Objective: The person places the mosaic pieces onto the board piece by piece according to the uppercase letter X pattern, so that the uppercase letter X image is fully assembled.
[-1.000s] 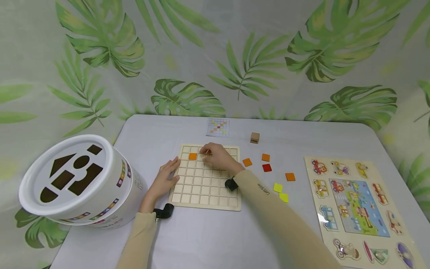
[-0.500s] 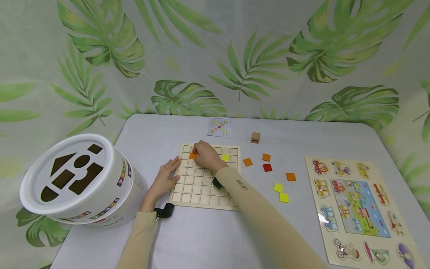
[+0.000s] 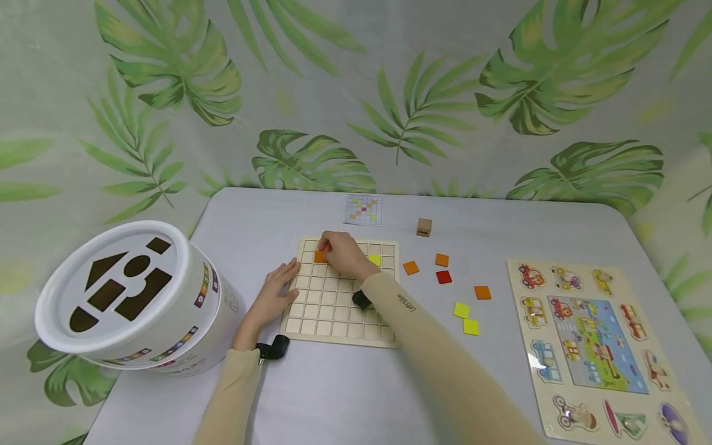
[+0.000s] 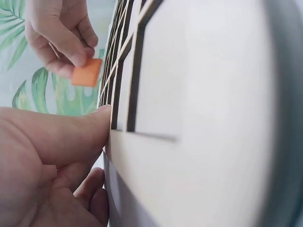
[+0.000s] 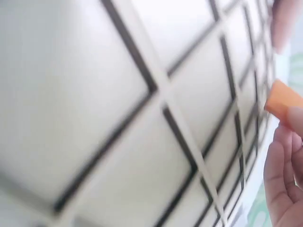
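Note:
My right hand (image 3: 343, 252) pinches an orange square tile (image 4: 86, 73) between thumb and fingertips, over the upper left of a wooden grid board (image 3: 317, 312). In the right wrist view the same tile (image 5: 283, 98) is tilted and stands off the grid. A yellow tile (image 3: 375, 260) sits in a cell near the board's upper right, partly behind the right hand. My left hand (image 3: 272, 295) rests against the board's left edge, fingers extended in the head view. Up close, its thumb (image 4: 61, 132) touches the board's rim.
Right of the board lie loose orange tiles (image 3: 411, 267), a red tile (image 3: 444, 277) and two yellow tiles (image 3: 461, 310). Behind it are a pattern card (image 3: 363, 210) and a small wooden block (image 3: 424, 227). A white bucket (image 3: 214, 303) stands left, a picture puzzle (image 3: 601, 346) right.
The right hand has moved left across the board to the orange tile and now pinches it. The yellow tile in the board came into sight as the hand moved. The left hand has stayed put.

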Demonstrator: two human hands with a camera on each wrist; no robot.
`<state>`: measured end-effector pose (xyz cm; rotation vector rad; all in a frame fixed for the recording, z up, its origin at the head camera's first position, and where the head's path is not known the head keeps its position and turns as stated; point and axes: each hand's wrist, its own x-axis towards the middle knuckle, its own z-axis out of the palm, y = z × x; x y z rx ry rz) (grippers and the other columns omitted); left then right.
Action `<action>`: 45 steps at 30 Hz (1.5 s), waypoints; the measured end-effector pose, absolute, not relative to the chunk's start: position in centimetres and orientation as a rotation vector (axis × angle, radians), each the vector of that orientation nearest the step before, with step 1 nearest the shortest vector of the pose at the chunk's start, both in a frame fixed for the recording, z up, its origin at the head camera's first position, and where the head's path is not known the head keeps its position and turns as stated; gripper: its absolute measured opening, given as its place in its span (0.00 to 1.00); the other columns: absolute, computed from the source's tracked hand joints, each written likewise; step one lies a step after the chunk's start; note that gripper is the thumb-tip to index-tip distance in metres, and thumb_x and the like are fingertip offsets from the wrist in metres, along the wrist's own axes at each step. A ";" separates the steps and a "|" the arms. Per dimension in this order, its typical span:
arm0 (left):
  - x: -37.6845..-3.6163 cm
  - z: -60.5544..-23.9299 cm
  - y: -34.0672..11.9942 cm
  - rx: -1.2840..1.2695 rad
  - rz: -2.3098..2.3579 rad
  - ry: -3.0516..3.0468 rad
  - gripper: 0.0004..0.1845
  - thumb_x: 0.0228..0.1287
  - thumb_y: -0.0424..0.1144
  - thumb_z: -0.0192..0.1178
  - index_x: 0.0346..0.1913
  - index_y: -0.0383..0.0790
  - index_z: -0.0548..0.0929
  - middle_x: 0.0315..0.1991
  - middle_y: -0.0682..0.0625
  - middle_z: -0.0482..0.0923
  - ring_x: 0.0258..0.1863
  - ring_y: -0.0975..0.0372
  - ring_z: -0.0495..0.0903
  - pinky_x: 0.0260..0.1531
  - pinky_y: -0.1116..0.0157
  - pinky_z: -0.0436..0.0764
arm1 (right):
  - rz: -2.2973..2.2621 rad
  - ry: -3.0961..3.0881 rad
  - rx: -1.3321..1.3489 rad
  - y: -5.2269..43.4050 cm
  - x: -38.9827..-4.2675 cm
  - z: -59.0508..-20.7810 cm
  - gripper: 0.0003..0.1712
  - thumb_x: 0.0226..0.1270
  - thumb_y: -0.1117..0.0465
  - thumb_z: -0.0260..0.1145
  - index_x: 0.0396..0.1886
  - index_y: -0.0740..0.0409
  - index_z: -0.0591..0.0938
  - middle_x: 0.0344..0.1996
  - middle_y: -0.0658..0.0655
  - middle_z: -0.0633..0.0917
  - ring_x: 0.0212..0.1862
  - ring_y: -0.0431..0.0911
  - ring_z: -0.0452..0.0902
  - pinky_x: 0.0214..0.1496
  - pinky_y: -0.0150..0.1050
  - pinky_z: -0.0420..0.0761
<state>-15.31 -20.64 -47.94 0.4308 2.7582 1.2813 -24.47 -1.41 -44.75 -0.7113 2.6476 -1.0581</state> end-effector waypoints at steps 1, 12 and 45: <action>-15.3 -48.0 -20.6 0.434 1.283 2.758 0.31 0.57 0.24 0.55 0.64 0.27 0.59 0.67 0.39 0.51 0.66 0.44 0.45 0.60 0.45 0.47 | -1.117 2.626 -0.700 -0.8 -24.5 -44.6 0.07 0.58 0.72 0.57 0.33 0.58 0.78 0.28 0.51 0.78 0.30 0.43 0.71 0.34 0.32 0.72; -15.0 -48.3 -20.4 0.464 1.261 2.787 0.31 0.57 0.26 0.55 0.63 0.25 0.58 0.67 0.37 0.51 0.65 0.42 0.46 0.60 0.45 0.47 | -1.299 2.646 -0.430 11.6 -24.3 -44.6 0.04 0.61 0.68 0.58 0.36 0.62 0.78 0.32 0.57 0.79 0.36 0.48 0.72 0.39 0.38 0.73; -14.8 -48.1 -20.4 0.454 1.280 2.794 0.30 0.56 0.25 0.56 0.63 0.25 0.60 0.66 0.37 0.52 0.65 0.42 0.46 0.60 0.45 0.47 | -0.826 2.763 -0.718 8.8 -23.1 -46.0 0.11 0.52 0.65 0.67 0.37 0.60 0.79 0.31 0.53 0.74 0.33 0.45 0.67 0.38 0.36 0.71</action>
